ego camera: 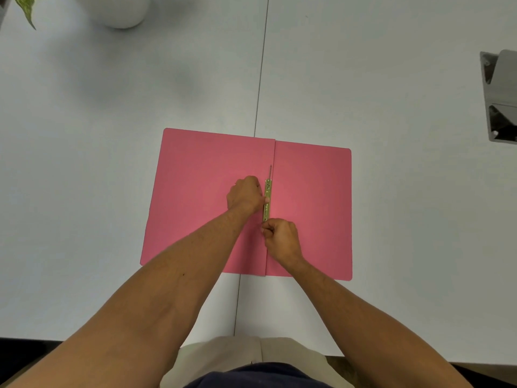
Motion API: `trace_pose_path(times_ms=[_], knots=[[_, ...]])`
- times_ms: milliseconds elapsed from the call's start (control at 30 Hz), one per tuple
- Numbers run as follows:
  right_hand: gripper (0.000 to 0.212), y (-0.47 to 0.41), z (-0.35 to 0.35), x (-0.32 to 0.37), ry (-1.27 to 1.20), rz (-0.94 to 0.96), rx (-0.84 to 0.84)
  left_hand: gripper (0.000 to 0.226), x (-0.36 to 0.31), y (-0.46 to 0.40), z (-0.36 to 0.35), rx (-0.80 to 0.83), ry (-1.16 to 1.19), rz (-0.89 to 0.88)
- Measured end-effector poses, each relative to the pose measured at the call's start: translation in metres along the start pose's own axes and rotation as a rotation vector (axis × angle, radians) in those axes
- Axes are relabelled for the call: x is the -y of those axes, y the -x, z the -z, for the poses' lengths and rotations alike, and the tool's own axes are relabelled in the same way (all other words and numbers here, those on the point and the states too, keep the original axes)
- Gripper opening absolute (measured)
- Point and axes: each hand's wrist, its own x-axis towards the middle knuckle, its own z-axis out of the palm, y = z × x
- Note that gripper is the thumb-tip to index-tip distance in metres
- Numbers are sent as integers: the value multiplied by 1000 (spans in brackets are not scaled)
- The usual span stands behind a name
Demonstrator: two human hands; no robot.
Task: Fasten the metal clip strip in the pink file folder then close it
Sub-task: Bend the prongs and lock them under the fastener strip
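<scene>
While two white tabletops (112,135) fill most of the view, butted along one thin dark seam (258,88) that runs away from the person, a single pink file folder (195,197) lies open and flat across that seam, near the front edge. It is matte card, smooth, with rounded outer corners and one straight crease down the middle (its two leaves look about equal in width). One metal clip strip (267,200) lies along that crease: a narrow, brassy, shiny bar with small holes, and one thin prong sticking out past its far end.

Two bare forearms reach in from below. The left hand (244,196) is curled into a loose fist on the left leaf, its thumb tip pressed against the middle of the strip. The right hand (281,238) is also curled tight, knuckles up, pinching at the strip's near end; whether anything sits between those fingers cannot be told.

At the far left stands one round white pot (123,9) with one green leaf (26,7) beside it. At the right edge one grey metal-framed opening (500,99) is set in the table.
</scene>
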Motion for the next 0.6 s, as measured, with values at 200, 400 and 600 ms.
trace_pose_path(times_ms=[200, 400, 600], knots=[[19, -3, 6, -1, 107, 67, 82, 25, 1, -3, -1, 3, 1, -1], [23, 0, 12, -4, 408, 216, 115, 22, 1, -2, 0, 0, 13, -8], [20, 7, 7, -8, 310, 184, 26, 23, 2, -2, -2, 2, 12, -14]])
